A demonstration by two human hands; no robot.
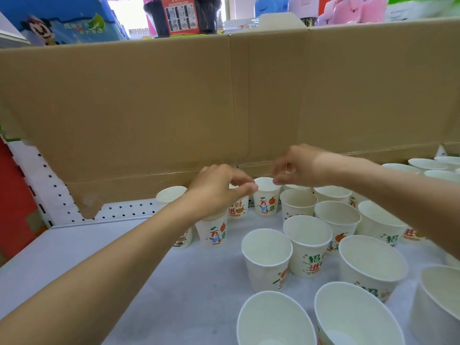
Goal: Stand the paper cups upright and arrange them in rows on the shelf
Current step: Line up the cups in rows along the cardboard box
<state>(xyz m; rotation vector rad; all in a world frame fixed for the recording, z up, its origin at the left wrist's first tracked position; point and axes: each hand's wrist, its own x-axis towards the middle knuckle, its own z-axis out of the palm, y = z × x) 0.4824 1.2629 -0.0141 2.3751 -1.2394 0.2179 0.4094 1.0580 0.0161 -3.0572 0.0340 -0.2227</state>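
Cardboard sheet (pixel 149 108) behind upright paper cups (pixel 266 260)

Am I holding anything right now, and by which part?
The left hand and right hand are at the rim of one upright cup; whether either pinches it cannot be told.

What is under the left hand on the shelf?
A printed paper cup stands under the left hand, on the white shelf. The hand covers its rim, so whether the fingers grip it cannot be seen.
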